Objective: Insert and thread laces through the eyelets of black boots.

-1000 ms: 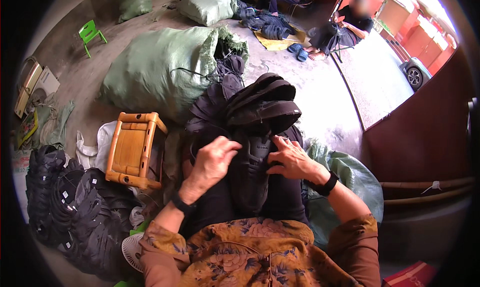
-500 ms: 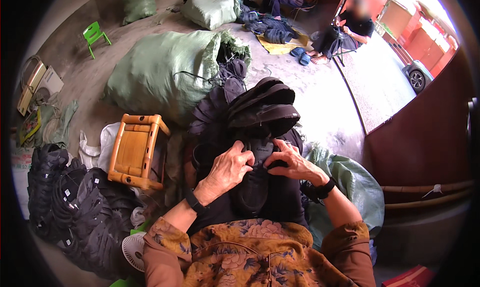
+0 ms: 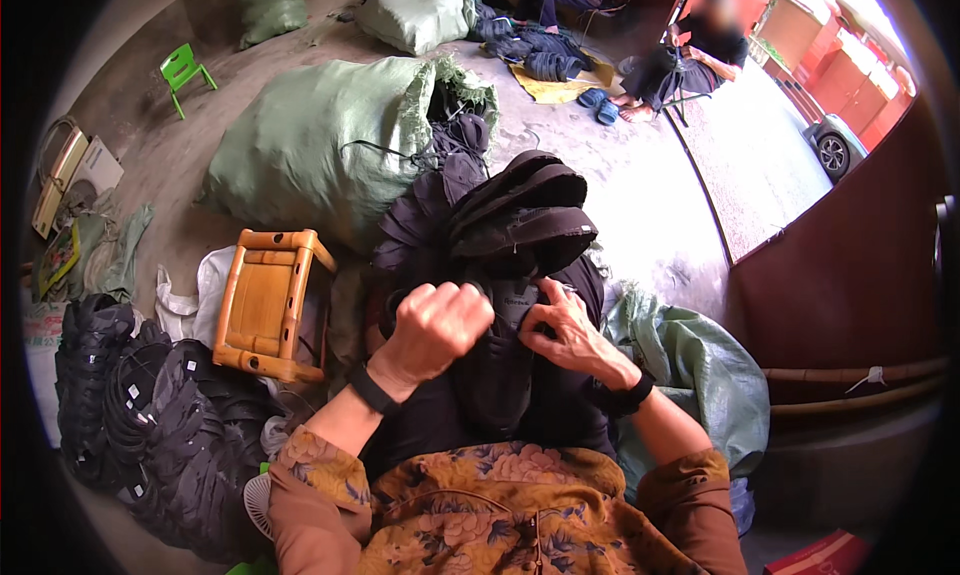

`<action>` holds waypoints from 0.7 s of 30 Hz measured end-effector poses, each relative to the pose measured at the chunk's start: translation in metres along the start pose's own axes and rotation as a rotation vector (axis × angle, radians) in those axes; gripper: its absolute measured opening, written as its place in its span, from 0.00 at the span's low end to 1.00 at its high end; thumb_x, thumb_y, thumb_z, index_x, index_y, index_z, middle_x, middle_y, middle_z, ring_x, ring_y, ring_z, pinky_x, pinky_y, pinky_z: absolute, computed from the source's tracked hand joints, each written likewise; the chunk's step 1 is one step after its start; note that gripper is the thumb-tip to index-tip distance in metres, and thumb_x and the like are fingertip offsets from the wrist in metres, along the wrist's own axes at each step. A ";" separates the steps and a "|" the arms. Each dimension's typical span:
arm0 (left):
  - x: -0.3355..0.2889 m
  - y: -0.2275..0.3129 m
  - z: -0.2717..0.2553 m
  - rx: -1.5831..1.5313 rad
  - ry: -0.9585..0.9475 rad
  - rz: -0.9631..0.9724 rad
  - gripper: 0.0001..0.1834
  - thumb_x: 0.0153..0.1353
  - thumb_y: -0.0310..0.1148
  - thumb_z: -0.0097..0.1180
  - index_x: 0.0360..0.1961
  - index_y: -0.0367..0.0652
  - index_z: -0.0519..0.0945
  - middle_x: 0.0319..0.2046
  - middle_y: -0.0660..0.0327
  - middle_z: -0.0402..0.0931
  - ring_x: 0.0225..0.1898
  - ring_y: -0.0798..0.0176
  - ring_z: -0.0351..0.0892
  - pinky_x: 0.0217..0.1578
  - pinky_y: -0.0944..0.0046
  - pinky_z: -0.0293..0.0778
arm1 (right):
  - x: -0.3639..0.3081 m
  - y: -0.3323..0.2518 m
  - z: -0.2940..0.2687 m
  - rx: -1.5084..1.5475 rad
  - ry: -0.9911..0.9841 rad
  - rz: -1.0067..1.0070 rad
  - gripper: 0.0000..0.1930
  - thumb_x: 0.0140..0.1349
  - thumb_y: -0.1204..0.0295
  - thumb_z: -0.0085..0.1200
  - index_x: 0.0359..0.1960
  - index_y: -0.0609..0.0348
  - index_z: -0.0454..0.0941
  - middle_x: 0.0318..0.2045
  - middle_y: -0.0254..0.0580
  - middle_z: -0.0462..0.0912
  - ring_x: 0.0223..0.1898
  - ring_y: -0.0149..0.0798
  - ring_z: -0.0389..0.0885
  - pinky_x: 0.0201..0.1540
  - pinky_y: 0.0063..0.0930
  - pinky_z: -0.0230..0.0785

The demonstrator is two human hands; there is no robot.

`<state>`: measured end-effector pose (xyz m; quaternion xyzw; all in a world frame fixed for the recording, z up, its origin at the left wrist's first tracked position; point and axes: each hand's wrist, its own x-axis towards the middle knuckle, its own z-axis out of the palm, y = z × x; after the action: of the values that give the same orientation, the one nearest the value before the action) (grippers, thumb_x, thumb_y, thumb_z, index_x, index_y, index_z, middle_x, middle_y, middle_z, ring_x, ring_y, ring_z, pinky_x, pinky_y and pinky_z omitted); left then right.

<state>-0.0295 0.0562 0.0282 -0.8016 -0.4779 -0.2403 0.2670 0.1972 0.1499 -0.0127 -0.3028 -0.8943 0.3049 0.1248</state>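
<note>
Okay, the black shoe upper point(image 3: 497, 380) is on the wearer's lap, between the thighs, rounded toe end toward the body, grey tongue point(image 3: 515, 300) face up at the far end. Left hand point(image 3: 440, 325) is curled into a loose fist, back of hand up, just left of the tongue; fingertips hidden, so can't tell if it has hold of anything. Right hand point(image 3: 565, 330) is partly closed, fingers bent at the right edge of the upper beside the tongue, touching it; can't tell if it's a real pinch. Dark band on each wrist.

Just past the hands, a stack of black uppers point(image 3: 525, 230) sits with open ends toward the wearer. Beyond, a bulging pale green sack point(image 3: 310, 145) lies on its side on the floor point(image 3: 620, 190), dark pieces spilling from its mouth. Left: bamboo stool point(image 3: 265, 300), then a big heap of black uppers point(image 3: 160, 425) nearer the lower left. Right: crumpled green sack point(image 3: 690, 365) beside the leg. Background: small green chair point(image 3: 180, 67) far left, seated person point(image 3: 705, 50) upper right, blue slippers point(image 3: 598, 105) near that person's feet.
</note>
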 end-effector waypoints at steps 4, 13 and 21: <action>-0.016 -0.004 -0.001 -0.038 0.074 0.101 0.06 0.52 0.28 0.60 0.31 0.46 0.76 0.31 0.64 0.75 0.27 0.69 0.73 0.26 0.66 0.67 | 0.000 -0.009 0.006 0.068 0.184 -0.024 0.07 0.53 0.65 0.64 0.32 0.51 0.83 0.57 0.54 0.69 0.57 0.58 0.68 0.59 0.51 0.55; -0.069 -0.054 0.069 -0.844 0.061 -0.820 0.08 0.58 0.28 0.62 0.39 0.40 0.80 0.36 0.58 0.83 0.35 0.63 0.84 0.33 0.66 0.78 | 0.002 0.011 -0.025 0.711 0.111 0.073 0.19 0.68 0.67 0.55 0.57 0.63 0.74 0.55 0.39 0.77 0.59 0.31 0.71 0.64 0.28 0.58; -0.259 -0.232 -0.053 -1.985 1.307 -1.356 0.09 0.69 0.21 0.44 0.46 0.34 0.74 0.31 0.60 0.72 0.27 0.68 0.68 0.25 0.72 0.68 | 0.018 0.019 -0.015 0.150 0.228 -0.104 0.18 0.65 0.60 0.56 0.51 0.57 0.80 0.41 0.49 0.82 0.42 0.52 0.77 0.46 0.41 0.67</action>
<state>-0.3546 -0.0505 -0.0525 -0.0066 -0.1897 -0.8927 -0.4087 0.1982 0.1803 -0.0117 -0.2785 -0.8634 0.3277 0.2637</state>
